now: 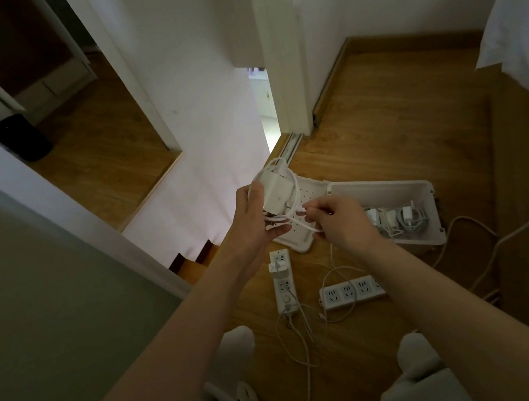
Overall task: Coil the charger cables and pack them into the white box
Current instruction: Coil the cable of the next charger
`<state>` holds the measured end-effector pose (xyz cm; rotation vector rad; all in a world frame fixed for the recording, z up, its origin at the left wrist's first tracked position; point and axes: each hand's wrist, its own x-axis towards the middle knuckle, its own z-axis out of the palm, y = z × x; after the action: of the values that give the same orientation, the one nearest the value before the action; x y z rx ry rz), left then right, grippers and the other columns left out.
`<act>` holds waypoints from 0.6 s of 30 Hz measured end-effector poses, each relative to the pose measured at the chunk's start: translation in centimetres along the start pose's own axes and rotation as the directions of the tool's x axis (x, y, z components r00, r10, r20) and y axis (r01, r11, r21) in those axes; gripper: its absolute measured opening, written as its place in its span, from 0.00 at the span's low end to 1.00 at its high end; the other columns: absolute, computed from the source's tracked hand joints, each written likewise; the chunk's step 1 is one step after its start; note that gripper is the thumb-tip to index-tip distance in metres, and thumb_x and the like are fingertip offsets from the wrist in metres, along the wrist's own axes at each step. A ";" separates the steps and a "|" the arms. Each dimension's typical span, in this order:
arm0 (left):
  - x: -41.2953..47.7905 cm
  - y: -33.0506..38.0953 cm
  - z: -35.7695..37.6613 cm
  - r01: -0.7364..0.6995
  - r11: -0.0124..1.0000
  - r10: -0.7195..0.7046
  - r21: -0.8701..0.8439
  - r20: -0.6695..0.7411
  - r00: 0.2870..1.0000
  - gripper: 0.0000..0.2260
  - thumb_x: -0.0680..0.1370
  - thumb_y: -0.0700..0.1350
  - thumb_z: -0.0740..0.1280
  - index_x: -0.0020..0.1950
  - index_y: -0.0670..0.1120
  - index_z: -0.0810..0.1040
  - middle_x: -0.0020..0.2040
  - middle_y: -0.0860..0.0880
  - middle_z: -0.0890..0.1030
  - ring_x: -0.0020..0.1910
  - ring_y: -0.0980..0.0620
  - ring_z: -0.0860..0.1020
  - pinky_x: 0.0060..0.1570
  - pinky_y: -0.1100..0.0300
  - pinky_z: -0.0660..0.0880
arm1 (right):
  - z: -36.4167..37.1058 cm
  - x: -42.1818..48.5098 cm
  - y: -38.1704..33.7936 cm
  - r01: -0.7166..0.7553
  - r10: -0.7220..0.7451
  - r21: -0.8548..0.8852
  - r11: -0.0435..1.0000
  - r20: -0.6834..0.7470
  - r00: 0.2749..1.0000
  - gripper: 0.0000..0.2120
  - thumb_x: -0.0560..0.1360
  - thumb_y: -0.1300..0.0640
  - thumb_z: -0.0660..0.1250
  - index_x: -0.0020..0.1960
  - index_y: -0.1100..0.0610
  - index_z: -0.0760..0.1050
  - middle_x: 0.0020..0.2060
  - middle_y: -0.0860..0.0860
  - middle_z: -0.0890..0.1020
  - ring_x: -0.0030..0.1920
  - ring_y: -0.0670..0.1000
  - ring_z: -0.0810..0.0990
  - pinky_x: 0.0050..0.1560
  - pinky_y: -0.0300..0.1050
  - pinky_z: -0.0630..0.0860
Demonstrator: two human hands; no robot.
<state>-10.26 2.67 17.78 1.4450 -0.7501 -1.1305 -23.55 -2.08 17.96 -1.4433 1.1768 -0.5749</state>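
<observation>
My left hand (255, 217) grips a white charger block (277, 194) with loops of its white cable (293, 195) coiled around it, held above the floor. My right hand (339, 223) pinches the loose end of that cable just right of the block. Below and to the right, the white box (393, 188) lies open on the wooden floor, its perforated lid (299, 229) folded out to the left. Several coiled chargers (404, 218) lie inside the box.
Two white power strips (284, 284) (352, 292) lie on the floor in front of me, one with a plug in it, with loose white cables (299, 340) trailing around them. A stair drop opens at left. A bed edge (519, 21) stands at right.
</observation>
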 end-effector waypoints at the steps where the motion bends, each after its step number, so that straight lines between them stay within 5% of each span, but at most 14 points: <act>1: -0.1 0.0 0.1 0.006 1.000 -0.006 0.012 -0.004 1.000 0.15 0.82 0.55 0.50 0.65 0.50 0.62 0.56 0.46 0.74 0.49 0.50 0.78 0.43 0.59 0.79 | 0.1 0.0 0.1 0.008 -0.008 0.001 1.000 -0.005 1.000 0.11 0.79 0.63 0.59 0.56 0.63 0.78 0.37 0.50 0.77 0.36 0.44 0.73 0.26 0.25 0.70; 6: -0.1 -0.6 0.4 0.040 0.994 -0.039 0.103 -0.015 0.999 0.17 0.82 0.55 0.51 0.67 0.48 0.63 0.57 0.44 0.76 0.52 0.46 0.79 0.49 0.52 0.79 | 0.8 -0.1 0.6 0.005 -0.004 0.077 0.997 -0.006 1.000 0.10 0.79 0.63 0.59 0.47 0.61 0.80 0.37 0.53 0.79 0.38 0.48 0.76 0.40 0.37 0.76; 9: -0.4 -1.0 0.7 0.067 0.996 -0.070 0.065 0.050 0.996 0.16 0.83 0.53 0.50 0.67 0.48 0.64 0.59 0.42 0.76 0.53 0.46 0.79 0.51 0.52 0.78 | 1.0 -0.5 0.6 -0.036 0.034 0.253 0.967 0.009 0.999 0.11 0.78 0.64 0.60 0.42 0.60 0.80 0.34 0.51 0.79 0.34 0.45 0.77 0.36 0.35 0.76; 14: -0.6 -1.1 1.0 0.076 0.997 -0.076 -0.002 0.081 0.994 0.15 0.83 0.51 0.50 0.67 0.46 0.64 0.61 0.41 0.74 0.54 0.45 0.78 0.50 0.54 0.79 | 1.4 -0.8 0.0 -0.114 0.182 0.534 0.837 -0.076 0.980 0.10 0.77 0.65 0.63 0.58 0.59 0.71 0.39 0.51 0.79 0.37 0.44 0.80 0.33 0.34 0.77; 18: -0.8 -1.4 1.5 0.048 0.996 -0.049 0.075 0.012 0.999 0.15 0.83 0.50 0.50 0.68 0.47 0.63 0.59 0.45 0.75 0.56 0.48 0.78 0.52 0.52 0.78 | 1.5 -1.4 -0.5 0.138 -0.075 0.316 0.939 -0.205 0.976 0.08 0.81 0.62 0.54 0.57 0.55 0.68 0.43 0.54 0.79 0.40 0.48 0.80 0.34 0.33 0.76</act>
<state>-12.11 3.18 16.67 1.5265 -0.7780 -1.1607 -22.61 -0.27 18.40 -1.1882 1.0916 -0.9571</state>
